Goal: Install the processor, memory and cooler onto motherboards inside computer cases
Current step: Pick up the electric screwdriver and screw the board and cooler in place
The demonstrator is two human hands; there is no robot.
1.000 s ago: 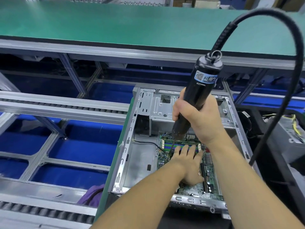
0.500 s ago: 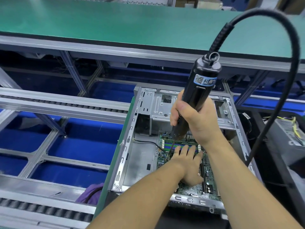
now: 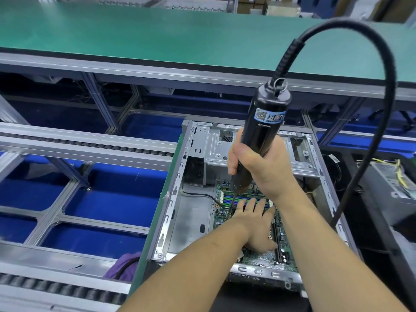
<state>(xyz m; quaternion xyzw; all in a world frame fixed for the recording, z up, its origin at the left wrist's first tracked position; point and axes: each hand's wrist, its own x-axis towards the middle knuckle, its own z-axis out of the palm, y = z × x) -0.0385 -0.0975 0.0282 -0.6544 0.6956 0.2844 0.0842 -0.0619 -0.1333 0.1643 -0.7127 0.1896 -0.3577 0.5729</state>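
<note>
The green motherboard (image 3: pixel 258 258) lies flat in the open grey steel computer case (image 3: pixel 177 194) on the line. The left hand (image 3: pixel 256 226) presses on it, fingers straight. The right hand (image 3: pixel 258 167) grips a glossy black electric screwdriver (image 3: pixel 263 136), bit down at the board, its thick cable (image 3: pixel 380 122) arching overhead. Beyond: roller conveyor rails (image 3: pixel 85 143), blue floor, a matte green bench top (image 3: pixel 157 39).

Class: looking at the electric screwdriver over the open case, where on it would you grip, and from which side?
Grip the electric screwdriver round its lower barrel, from the right, as the right hand does. It stands near upright, its cable leaves the top, and the bit needs downward pressure.
</note>
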